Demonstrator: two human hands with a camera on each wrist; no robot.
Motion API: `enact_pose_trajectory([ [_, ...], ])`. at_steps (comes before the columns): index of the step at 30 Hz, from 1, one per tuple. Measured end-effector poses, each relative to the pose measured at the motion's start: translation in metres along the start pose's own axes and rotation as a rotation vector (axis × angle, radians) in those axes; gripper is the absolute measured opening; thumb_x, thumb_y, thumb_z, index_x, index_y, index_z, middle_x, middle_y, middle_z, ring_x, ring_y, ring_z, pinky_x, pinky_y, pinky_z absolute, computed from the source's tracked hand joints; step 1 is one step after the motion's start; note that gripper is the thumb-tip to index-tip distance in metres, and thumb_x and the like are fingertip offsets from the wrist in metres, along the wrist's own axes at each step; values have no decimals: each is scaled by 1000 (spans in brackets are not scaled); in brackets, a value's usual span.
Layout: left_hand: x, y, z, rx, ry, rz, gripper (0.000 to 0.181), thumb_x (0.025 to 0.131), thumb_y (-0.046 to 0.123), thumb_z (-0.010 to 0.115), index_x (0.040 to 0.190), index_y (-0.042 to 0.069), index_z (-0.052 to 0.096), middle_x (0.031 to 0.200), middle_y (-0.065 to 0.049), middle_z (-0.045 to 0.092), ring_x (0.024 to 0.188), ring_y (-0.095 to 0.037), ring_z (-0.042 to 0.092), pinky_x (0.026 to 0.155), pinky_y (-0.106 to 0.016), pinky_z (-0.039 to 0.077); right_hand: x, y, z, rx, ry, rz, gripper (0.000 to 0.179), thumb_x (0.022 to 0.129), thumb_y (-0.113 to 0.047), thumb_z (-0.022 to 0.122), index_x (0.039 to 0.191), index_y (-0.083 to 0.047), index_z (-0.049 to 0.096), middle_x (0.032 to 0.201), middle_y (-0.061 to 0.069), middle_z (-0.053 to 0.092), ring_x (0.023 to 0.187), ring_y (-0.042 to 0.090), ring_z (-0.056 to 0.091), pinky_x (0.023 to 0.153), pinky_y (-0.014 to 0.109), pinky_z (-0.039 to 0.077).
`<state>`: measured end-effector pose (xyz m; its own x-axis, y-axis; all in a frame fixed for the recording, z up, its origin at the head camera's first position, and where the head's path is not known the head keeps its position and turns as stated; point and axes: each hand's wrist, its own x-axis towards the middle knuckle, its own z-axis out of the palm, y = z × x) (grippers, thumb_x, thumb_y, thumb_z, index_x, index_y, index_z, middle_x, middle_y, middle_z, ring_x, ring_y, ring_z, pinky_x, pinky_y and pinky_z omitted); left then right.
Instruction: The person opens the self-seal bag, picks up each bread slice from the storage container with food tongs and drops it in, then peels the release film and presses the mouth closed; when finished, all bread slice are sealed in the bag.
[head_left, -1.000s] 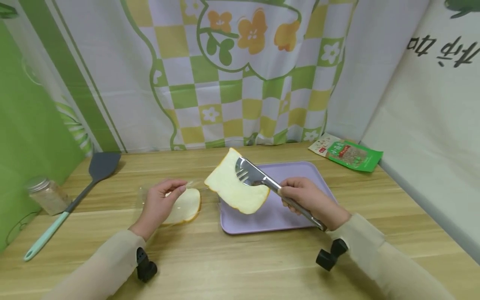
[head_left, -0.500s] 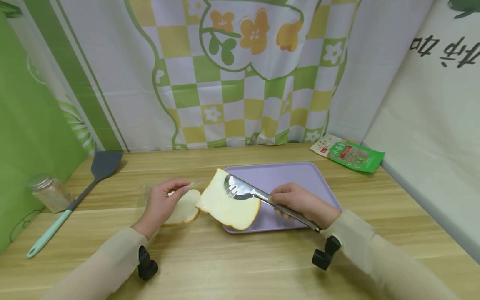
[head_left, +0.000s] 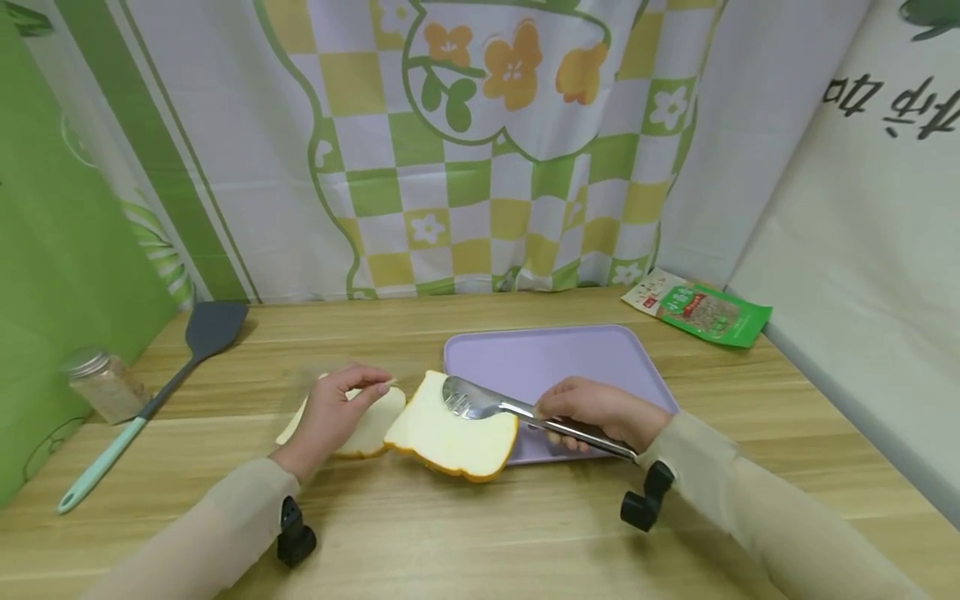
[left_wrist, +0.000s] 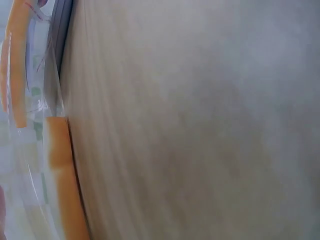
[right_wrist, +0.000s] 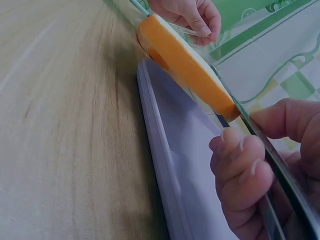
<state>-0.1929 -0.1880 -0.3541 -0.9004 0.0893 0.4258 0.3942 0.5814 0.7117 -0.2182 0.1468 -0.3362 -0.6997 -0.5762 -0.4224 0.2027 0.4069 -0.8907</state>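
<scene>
My right hand [head_left: 600, 412] grips metal tongs [head_left: 558, 427], whose slotted end holds a slice of white bread [head_left: 453, 437] with an orange-brown crust. That slice hangs over the front left corner of the lilac tray [head_left: 555, 340]; in the right wrist view its crust edge [right_wrist: 187, 70] is tilted above the tray. With thumb and fingertips my left hand [head_left: 333, 421] pinches the edge of a clear plastic bag [right_wrist: 180, 31]. Under that hand lies more white bread [head_left: 381, 421], partly hidden; its crust [left_wrist: 67, 180] shows in the left wrist view.
At the left lie a spatula [head_left: 201, 350] with a dark blade and mint handle, and a lidded jar [head_left: 108, 387] tipped beside it. A green and white packet [head_left: 701, 308] rests at the back right. A patterned curtain [head_left: 480, 167] closes off the back.
The tongs and their bread slice have come down and left, from over the tray to its front left corner, near the other bread. My left hand keeps its pinch, shifting slightly.
</scene>
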Motion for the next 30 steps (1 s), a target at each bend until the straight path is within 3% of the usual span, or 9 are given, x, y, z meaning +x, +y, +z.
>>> enact_pose_trajectory([
  [10,-1,1,0,-21,-55,45,12,84,6,66,95,6,73,94,-4,69,90,-16,60,75,-26,48,20,-6,-4,-56,-81,-10,28,88,-14,48,95,10,60,58,1,55,42,6,46,38,19,39],
  [24,-2,3,2,-41,-39,65,12,85,5,64,95,4,72,96,-8,69,93,-19,60,74,-23,49,45,-23,-3,-84,-120,-3,27,88,-14,50,94,9,62,57,3,56,42,8,46,38,21,38],
  [30,-1,3,4,-55,-33,33,12,86,6,64,95,5,72,96,-7,69,95,-19,59,77,-23,49,53,-28,-1,-76,-117,-9,28,89,-14,48,97,10,61,57,3,56,42,8,46,38,21,39],
])
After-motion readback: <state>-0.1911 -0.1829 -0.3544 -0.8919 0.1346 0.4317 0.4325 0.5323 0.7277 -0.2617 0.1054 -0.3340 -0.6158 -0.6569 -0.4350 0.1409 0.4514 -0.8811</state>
